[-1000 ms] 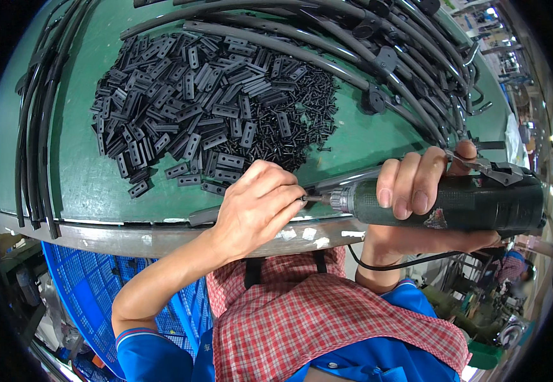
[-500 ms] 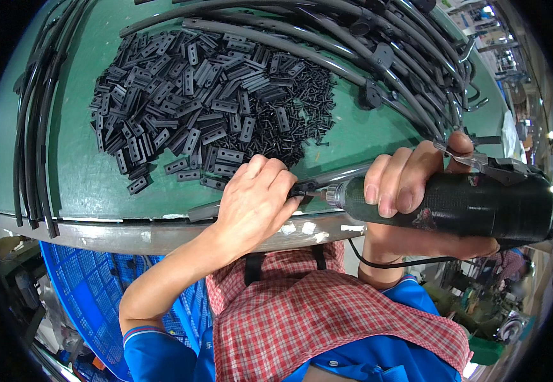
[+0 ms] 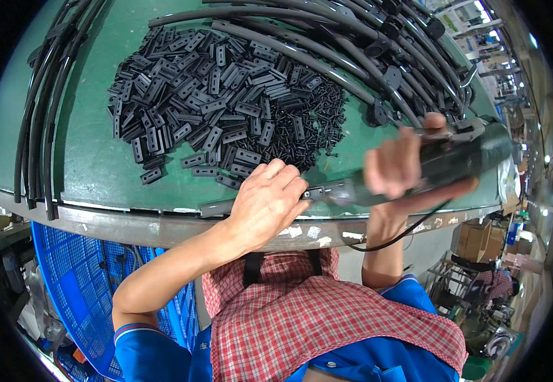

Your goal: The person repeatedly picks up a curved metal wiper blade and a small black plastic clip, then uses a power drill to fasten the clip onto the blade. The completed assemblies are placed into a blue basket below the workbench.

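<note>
My left hand [image 3: 267,207] is closed over a dark grey tube [image 3: 216,209] lying along the table's front edge. Just past its fingertips, a small black block [image 3: 315,193] sits against the tube, with a bright screw head showing in it. My right hand [image 3: 396,167], smeared by motion, grips a dark electric screwdriver [image 3: 464,159] whose blurred front end points toward the block. Beyond the left hand lies a heap of black two-hole blocks [image 3: 187,95], and loose black screws [image 3: 321,118] adjoin it on the right.
Bent dark tubes [image 3: 327,67] with round fittings are piled at the back right. Several more tubes [image 3: 34,127] line the left side. A cable [image 3: 410,230] hangs at the metal table edge [image 3: 143,227], and a blue plastic basket [image 3: 76,280] stands below.
The screwdriver has swung up and back from the block in my right hand, its rear end tilting away from me. The block's face now shows. My left hand keeps its hold on the tube.
</note>
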Motion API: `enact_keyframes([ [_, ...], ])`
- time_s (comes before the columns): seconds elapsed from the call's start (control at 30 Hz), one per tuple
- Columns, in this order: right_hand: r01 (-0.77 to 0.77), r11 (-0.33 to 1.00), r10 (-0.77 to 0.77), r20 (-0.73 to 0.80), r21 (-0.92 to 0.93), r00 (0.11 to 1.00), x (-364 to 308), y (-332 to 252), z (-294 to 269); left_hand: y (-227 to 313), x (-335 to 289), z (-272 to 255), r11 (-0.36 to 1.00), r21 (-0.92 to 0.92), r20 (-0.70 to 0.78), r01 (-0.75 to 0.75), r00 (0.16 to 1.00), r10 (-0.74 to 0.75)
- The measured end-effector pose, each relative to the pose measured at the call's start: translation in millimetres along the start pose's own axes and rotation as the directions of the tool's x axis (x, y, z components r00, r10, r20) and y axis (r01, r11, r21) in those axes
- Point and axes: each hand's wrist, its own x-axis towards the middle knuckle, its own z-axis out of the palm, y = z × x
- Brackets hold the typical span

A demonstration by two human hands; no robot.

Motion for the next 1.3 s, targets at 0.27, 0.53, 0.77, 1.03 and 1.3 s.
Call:
enact_keyframes([
  [0.27,0.011,0.999,0.007,-0.417,0.04,0.909,-104,-58,-19,21,15,-29,0.976,-0.132,0.102,0.173,0.982,-0.16],
  [0.53,0.032,0.962,0.005,-0.134,0.273,0.991,-97,-72,17,-152,-52,-253,0.654,0.592,-0.62,0.472,0.785,-0.005],
  [0.77,-0.176,0.807,-0.097,0.421,0.563,0.902,-40,-69,52,-291,-121,-400,0.48,0.346,-0.534,0.806,0.59,-0.605],
  [1.03,-0.063,0.899,-0.083,0.308,0.434,0.948,-51,-75,39,-126,110,-193,0.855,0.377,-0.316,0.357,0.917,-0.244],
  [1.3,0.045,0.912,-0.149,0.228,0.408,0.962,-75,-111,22,-79,247,15,0.658,0.719,0.188,-0.225,0.974,0.127],
])
